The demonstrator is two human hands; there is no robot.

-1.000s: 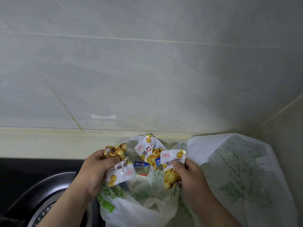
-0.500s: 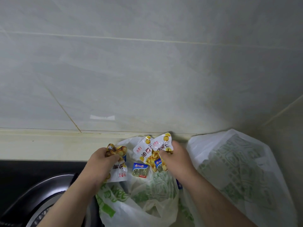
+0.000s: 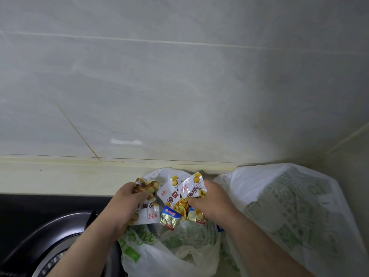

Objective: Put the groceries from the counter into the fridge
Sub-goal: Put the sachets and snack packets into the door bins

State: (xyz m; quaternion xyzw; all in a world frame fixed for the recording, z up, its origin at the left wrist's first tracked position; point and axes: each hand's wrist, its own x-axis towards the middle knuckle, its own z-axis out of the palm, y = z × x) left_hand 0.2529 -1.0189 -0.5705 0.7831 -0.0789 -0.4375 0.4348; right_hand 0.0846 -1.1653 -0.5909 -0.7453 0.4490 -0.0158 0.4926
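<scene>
My left hand [image 3: 127,204] grips a white and yellow chestnut snack packet [image 3: 146,213] over an open white plastic bag [image 3: 171,254] with green print. My right hand [image 3: 213,202] pinches a second chestnut packet [image 3: 192,189], pressed against a third packet [image 3: 171,194] that stands in the bag's mouth. Two small blue and gold foil butter portions [image 3: 169,217] lie in the bag just below the packets, one half hidden under my right hand.
A second, larger white bag [image 3: 289,206] with green print sits to the right, in the corner against the tiled wall [image 3: 179,86]. A black stovetop with a round dark pan [image 3: 46,242] lies at lower left. The pale counter ledge [image 3: 60,176] runs along the wall.
My right hand has carried its packet up and left, from beside the bag to against the middle packet. My left hand has shifted slightly with its packet.
</scene>
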